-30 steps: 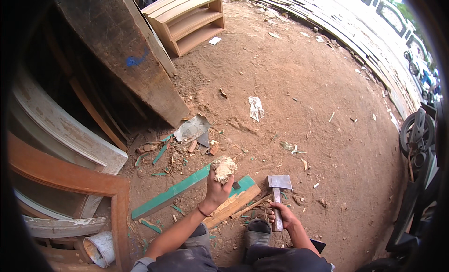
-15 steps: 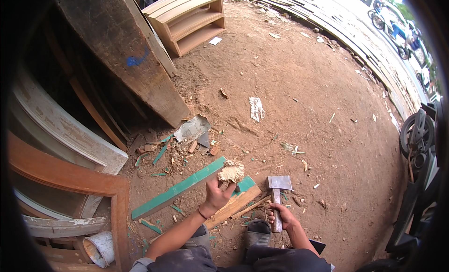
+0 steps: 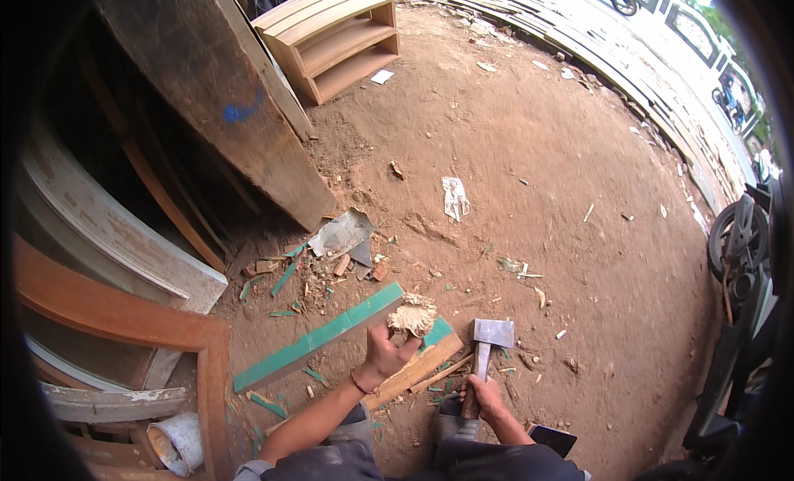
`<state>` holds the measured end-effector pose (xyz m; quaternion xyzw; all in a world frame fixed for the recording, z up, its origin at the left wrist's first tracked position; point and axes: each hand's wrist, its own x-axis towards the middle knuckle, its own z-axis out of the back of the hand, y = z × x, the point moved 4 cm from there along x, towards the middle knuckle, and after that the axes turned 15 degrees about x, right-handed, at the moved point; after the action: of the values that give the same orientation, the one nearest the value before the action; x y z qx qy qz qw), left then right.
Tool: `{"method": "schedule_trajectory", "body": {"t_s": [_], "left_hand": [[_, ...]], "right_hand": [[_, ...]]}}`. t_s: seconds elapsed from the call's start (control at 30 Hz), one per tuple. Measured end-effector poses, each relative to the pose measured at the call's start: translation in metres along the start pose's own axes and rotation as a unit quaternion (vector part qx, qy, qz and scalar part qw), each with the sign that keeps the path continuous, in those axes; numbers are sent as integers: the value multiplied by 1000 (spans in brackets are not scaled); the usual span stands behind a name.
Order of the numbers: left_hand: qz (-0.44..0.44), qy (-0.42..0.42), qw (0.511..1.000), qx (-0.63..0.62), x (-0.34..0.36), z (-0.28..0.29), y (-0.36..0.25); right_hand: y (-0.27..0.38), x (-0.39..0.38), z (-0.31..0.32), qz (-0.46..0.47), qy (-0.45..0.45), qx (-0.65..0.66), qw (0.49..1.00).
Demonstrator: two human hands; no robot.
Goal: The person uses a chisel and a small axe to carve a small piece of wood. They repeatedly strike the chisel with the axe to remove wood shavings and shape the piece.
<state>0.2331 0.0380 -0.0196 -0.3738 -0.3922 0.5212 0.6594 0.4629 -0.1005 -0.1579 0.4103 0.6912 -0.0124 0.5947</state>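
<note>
- On bare dirt ground [image 3: 538, 191], a person crouches at the near edge of the yard; wood chips and green splinters lie scattered about the hands, apparently chopping waste.
- Big dark plank [image 3: 223, 100] leans along the far left; a wooden shelf unit [image 3: 331, 38] stands behind it near the far edge.
- Long green-painted strip [image 3: 318, 339] lies flat, slanting left of the hands.
- Short green-faced board [image 3: 422, 361] lies flat under the work, seemingly a chopping base.
- Left hand [image 3: 385, 357] is closed around the lower end of a splintered wood stub [image 3: 412, 315], holding it upright on the board, frayed top exposed.
- Right hand [image 3: 484, 396] grips a hatchet [image 3: 490, 336] by the handle, head lowered just right of the stub, near the ground.
- Crumpled white scrap [image 3: 455, 198] lies well apart, mid-yard.
</note>
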Motion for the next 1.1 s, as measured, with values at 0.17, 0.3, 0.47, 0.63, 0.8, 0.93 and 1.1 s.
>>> {"method": "schedule_trajectory", "body": {"t_s": [0.17,0.3,0.47,0.63,0.8,0.93,1.1], "left_hand": [[-14,-17,1000,20,0,5,1],[6,-6,1000,-10,1,4,-4],[-3,19,1000,4,-1,4,7],[49,13,998,-28,3,0,10],[18,-66,998,-11,10,0,4],[12,-65,998,-8,11,-1,4],[36,16,999,-7,9,-4,7]], "right_hand": [[5,-22,-22,128,-87,-154,976],[8,-29,-16,231,-150,-295,915],[0,-35,-18,261,-157,-348,886],[-4,-32,-20,260,-169,-365,878],[-7,-31,-17,278,-166,-363,874],[-7,-30,-17,279,-158,-351,880],[-8,-28,-14,283,-158,-352,878]]}}
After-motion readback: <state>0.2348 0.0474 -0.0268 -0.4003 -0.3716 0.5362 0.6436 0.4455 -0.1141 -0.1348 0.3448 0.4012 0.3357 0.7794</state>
